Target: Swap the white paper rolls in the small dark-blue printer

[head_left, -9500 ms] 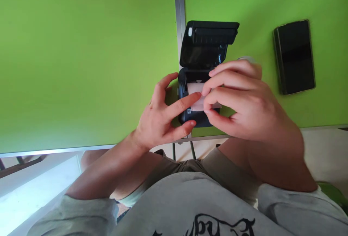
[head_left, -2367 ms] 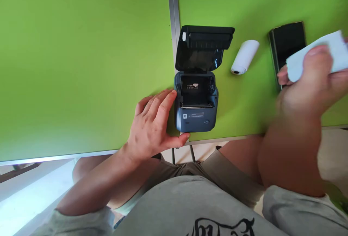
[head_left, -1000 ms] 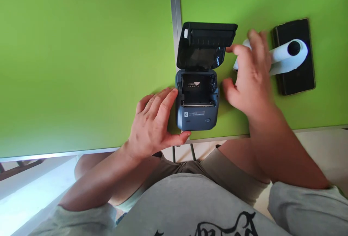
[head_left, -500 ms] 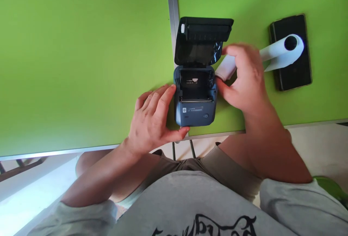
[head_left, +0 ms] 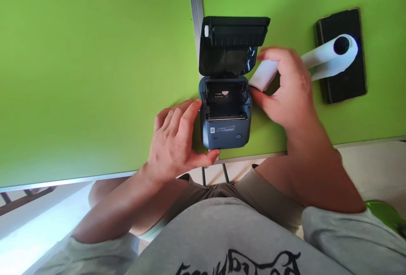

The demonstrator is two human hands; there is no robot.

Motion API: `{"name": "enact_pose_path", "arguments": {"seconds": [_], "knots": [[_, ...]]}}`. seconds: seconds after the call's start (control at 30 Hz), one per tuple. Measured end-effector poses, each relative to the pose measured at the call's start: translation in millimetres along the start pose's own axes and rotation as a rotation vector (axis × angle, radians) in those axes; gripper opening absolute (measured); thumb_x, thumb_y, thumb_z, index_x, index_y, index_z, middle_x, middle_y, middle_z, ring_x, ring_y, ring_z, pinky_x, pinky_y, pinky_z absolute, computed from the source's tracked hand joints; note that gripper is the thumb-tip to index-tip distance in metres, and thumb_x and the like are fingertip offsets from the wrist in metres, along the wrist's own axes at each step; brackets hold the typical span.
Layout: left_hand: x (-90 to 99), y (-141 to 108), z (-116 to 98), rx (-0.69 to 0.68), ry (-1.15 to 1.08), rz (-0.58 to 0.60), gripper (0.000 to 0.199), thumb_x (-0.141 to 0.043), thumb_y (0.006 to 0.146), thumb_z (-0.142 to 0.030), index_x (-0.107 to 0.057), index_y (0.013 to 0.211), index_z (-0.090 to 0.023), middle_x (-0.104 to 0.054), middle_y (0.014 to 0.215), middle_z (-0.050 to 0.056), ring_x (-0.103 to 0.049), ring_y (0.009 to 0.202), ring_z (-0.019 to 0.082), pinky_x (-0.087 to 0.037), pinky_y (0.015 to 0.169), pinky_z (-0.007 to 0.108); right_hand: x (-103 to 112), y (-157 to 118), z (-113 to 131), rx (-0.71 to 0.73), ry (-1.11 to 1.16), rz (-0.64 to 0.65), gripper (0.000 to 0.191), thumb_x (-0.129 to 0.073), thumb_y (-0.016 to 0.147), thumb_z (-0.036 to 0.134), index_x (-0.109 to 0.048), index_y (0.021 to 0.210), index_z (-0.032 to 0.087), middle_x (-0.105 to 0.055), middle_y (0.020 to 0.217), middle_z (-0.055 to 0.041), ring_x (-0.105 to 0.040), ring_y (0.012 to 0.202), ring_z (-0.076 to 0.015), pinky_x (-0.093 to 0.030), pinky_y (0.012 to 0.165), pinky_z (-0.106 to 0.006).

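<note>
A small dark blue printer [head_left: 226, 133] stands on the green table near its front edge, its black lid [head_left: 234, 38] raised and its inner compartment exposed. My left hand [head_left: 177, 137] rests against the printer's left side, with the fingertips at the side and the thumb at the lower front corner. At the right side of the printer, my right hand [head_left: 287, 85] is closed around a white paper roll [head_left: 264, 73], between thumb and fingers. The near end of the roll lies close beside the compartment, outside it.
Right of my right hand, another white roll [head_left: 325, 54] with a loose flap lies over a dark phone-like object [head_left: 344, 78]. A grey metal seam [head_left: 196, 9] runs across the green table [head_left: 95, 76] behind the printer. My legs are under the table's front edge.
The camera view has shifted slightly, so the printer appears a little further left. Both hands keep nearly the same places on the printer and the roll.
</note>
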State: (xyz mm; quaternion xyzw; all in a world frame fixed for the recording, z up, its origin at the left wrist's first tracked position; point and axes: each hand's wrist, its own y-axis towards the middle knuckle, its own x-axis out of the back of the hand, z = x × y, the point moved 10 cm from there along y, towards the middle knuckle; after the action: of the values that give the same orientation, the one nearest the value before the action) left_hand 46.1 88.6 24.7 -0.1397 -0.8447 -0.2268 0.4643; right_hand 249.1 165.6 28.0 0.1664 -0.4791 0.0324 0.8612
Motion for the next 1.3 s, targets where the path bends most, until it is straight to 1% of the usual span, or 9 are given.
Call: {"name": "enact_pose_path", "arguments": {"seconds": [0.13,0.37,0.57,0.63,0.8,0.9,1.03,1.13,1.3], "knots": [[0.2,0.4,0.2,-0.003,-0.011,0.002,0.095,-0.052,0.086,-0.081,-0.033,0.154,-0.018,-0.065,0.138,0.018,-0.065,0.124,0.033,-0.042,0.106,0.046,5.7,-2.0,-5.4,-0.022,-0.080,-0.074,0.060,-0.085,0.071,0.037,-0.059,0.124,0.030,-0.065,0.126,-0.0120,-0.062,0.122,-0.0390,-0.050,0.105,-0.063],[0.0,0.0,0.9,0.006,-0.020,0.002,0.095,-0.051,0.086,-0.081,-0.033,0.154,-0.018,-0.065,0.139,0.018,-0.065,0.124,0.034,-0.042,0.106,0.046,6.1,-4.0,-12.0,-0.040,-0.096,-0.111,0.054,-0.085,0.072,0.045,-0.061,0.119,0.032,-0.069,0.113,-0.0073,-0.066,0.107,-0.0342,-0.055,0.092,-0.055],[0.5,0.2,-0.1,-0.001,-0.003,-0.005,0.094,-0.050,0.087,-0.081,-0.034,0.154,-0.017,-0.065,0.138,0.019,-0.065,0.124,0.033,-0.043,0.106,0.047,8.8,-2.3,-7.1,-0.038,-0.153,-0.133,0.048,-0.083,0.072,0.053,-0.063,0.111,0.033,-0.072,0.107,-0.0054,-0.064,0.101,-0.0357,-0.048,0.097,-0.062],[0.8,0.4,-0.6,-0.007,0.001,-0.007,0.093,-0.050,0.087,-0.081,-0.034,0.153,-0.017,-0.065,0.138,0.019,-0.065,0.124,0.033,-0.043,0.105,0.047,4.7,-1.2,-5.1,-0.022,-0.159,-0.079,0.043,-0.079,0.075,0.048,-0.062,0.113,0.033,-0.072,0.113,-0.0051,-0.065,0.104,-0.0360,-0.046,0.101,-0.064],[0.8,0.2,0.4,0.001,-0.005,-0.008,0.094,-0.048,0.088,-0.083,-0.034,0.153,-0.017,-0.066,0.137,0.018,-0.065,0.124,0.033,-0.043,0.105,0.047,4.2,-0.9,-0.4,0.046,-0.060,-0.013,0.045,-0.068,0.070,0.019,-0.064,0.113,0.031,-0.066,0.125,-0.0071,-0.063,0.121,-0.0339,-0.050,0.105,-0.057],[0.9,0.2,0.3,0.002,-0.004,-0.008,0.093,-0.046,0.088,-0.084,-0.036,0.152,-0.017,-0.066,0.137,0.018,-0.065,0.124,0.032,-0.043,0.105,0.046,5.0,-1.8,3.7,0.095,0.008,-0.007,0.033,-0.062,0.071,0.018,-0.066,0.102,0.029,-0.063,0.122,-0.0073,-0.065,0.118,-0.0315,-0.054,0.101,-0.054],[0.4,0.5,-0.4,-0.001,-0.002,0.005,0.092,-0.045,0.089,-0.083,-0.035,0.152,-0.017,-0.065,0.137,0.018,-0.065,0.125,0.032,-0.042,0.106,0.045,9.7,-2.2,3.8,0.065,0.041,-0.075,0.019,-0.055,0.083,0.020,-0.067,0.095,0.029,-0.062,0.121,-0.0068,-0.067,0.113,-0.0284,-0.057,0.095,-0.051],[0.4,0.6,-0.7,-0.004,0.002,0.012,0.092,-0.046,0.089,-0.083,-0.035,0.151,-0.016,-0.065,0.137,0.019,-0.065,0.125,0.032,-0.042,0.107,0.045,14.0,-2.9,2.9,0.044,0.032,-0.131,0.033,-0.055,0.081,0.014,-0.065,0.107,0.030,-0.060,0.127,-0.0080,-0.062,0.121,-0.0285,-0.059,0.094,-0.048],[1.6,0.8,-1.0,-0.018,-0.004,-0.003,0.094,-0.048,0.088,-0.082,-0.037,0.150,-0.013,-0.066,0.136,0.020,-0.066,0.123,0.033,-0.042,0.105,0.045,16.9,-4.6,5.6,0.103,-0.030,-0.167,0.060,-0.060,0.067,0.008,-0.058,0.123,0.030,-0.058,0.127,-0.0084,-0.061,0.116,-0.0283,-0.061,0.075,-0.040]]}}
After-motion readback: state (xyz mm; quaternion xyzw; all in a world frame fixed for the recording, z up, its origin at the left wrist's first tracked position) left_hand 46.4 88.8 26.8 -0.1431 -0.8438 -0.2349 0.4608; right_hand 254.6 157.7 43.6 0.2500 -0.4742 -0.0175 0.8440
